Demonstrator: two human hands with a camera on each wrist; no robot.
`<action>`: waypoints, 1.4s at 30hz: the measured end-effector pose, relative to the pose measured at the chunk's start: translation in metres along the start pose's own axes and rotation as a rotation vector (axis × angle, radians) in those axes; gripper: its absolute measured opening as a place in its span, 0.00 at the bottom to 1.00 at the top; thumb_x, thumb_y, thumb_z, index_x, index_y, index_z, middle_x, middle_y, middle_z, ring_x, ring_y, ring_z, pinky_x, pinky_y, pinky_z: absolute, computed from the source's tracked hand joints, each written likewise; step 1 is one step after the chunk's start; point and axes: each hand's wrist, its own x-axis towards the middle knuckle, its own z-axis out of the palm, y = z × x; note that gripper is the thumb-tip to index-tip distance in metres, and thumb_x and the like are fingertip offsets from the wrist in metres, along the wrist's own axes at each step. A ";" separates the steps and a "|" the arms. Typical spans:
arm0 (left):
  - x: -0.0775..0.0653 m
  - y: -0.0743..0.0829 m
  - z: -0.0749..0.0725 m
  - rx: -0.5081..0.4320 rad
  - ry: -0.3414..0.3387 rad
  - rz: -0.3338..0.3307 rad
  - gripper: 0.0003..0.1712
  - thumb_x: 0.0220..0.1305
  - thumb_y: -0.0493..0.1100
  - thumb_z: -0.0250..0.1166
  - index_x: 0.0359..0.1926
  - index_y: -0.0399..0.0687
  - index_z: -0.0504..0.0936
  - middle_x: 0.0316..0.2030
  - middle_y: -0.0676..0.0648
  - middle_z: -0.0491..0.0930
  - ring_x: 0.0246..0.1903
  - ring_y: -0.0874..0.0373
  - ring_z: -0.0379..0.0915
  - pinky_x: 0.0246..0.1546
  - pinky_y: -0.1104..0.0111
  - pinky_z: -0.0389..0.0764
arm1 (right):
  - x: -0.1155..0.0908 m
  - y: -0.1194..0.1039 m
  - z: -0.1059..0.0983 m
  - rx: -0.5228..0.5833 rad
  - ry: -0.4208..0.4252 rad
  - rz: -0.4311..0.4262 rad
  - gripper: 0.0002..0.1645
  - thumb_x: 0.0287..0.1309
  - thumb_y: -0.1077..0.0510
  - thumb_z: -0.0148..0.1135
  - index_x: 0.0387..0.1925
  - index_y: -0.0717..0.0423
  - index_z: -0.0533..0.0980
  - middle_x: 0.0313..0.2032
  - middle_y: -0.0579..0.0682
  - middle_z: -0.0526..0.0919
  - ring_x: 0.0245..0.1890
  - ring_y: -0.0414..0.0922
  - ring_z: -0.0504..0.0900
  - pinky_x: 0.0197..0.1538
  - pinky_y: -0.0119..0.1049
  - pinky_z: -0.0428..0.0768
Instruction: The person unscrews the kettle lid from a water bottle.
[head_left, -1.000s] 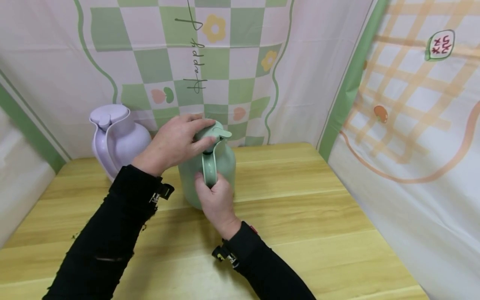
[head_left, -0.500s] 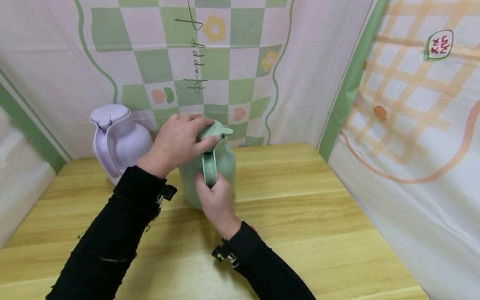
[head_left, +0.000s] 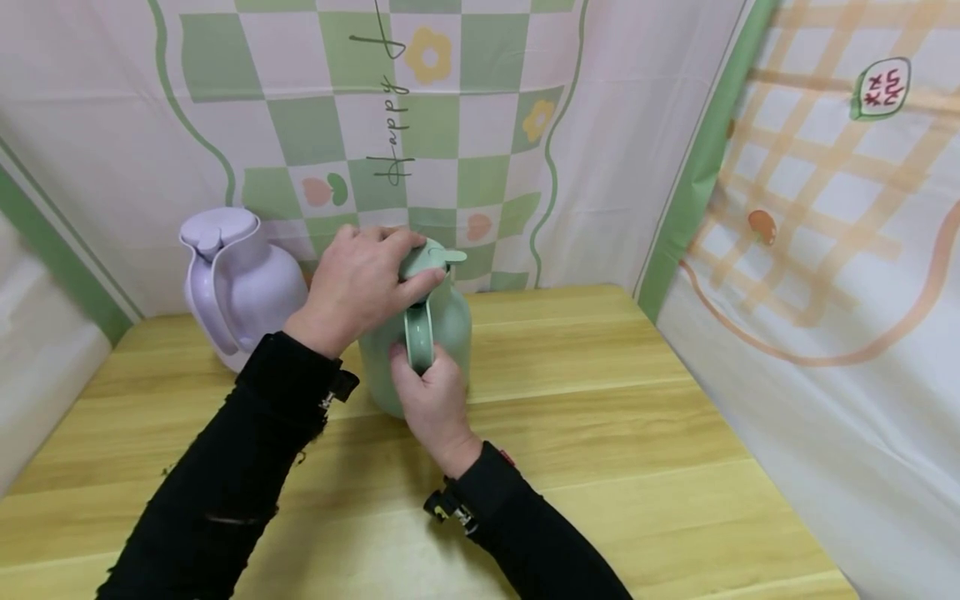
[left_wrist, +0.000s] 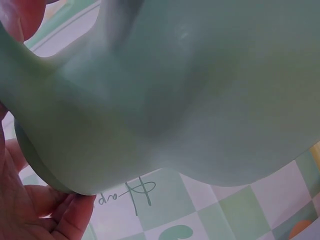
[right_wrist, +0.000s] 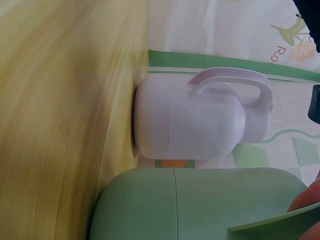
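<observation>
A pale green vacuum jug stands upright on the table in the head view. My left hand lies over its top and grips the round lid, thumb on the near side. The lid's small lever points right. Lower down, my right hand holds the jug's handle, with the thumb along its left side. In the left wrist view, fingertips curl at the lid's edge beside the green neck. The right wrist view shows the lower green body; most of that hand is out of frame.
A lilac vacuum jug stands at the back left, near the left forearm. The wooden table meets a patterned cloth backdrop behind both jugs. Another cloth wall rises on the right.
My left hand has shifted slightly right, turning with the lid, and the lid's lever has swung a little away from me. The right hand and the jug's body stay in place.
</observation>
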 end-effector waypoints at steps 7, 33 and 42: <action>0.000 0.002 0.001 0.032 0.015 -0.044 0.39 0.61 0.74 0.53 0.56 0.48 0.80 0.49 0.39 0.82 0.43 0.43 0.73 0.43 0.54 0.70 | 0.000 0.008 0.001 -0.002 -0.004 0.004 0.28 0.65 0.58 0.56 0.14 0.51 0.53 0.11 0.42 0.51 0.12 0.42 0.50 0.21 0.34 0.55; -0.004 0.004 -0.003 0.053 0.019 -0.074 0.40 0.61 0.75 0.53 0.56 0.50 0.80 0.36 0.39 0.78 0.35 0.45 0.66 0.33 0.56 0.68 | 0.001 0.015 0.001 -0.001 -0.006 0.003 0.27 0.66 0.55 0.56 0.15 0.51 0.54 0.13 0.42 0.52 0.13 0.42 0.52 0.22 0.34 0.56; -0.005 0.002 -0.002 0.014 0.014 -0.094 0.42 0.61 0.76 0.51 0.60 0.51 0.79 0.48 0.35 0.77 0.44 0.41 0.69 0.41 0.52 0.72 | 0.001 0.002 0.000 0.012 -0.004 -0.004 0.27 0.65 0.59 0.56 0.15 0.51 0.54 0.13 0.42 0.52 0.14 0.41 0.52 0.22 0.33 0.56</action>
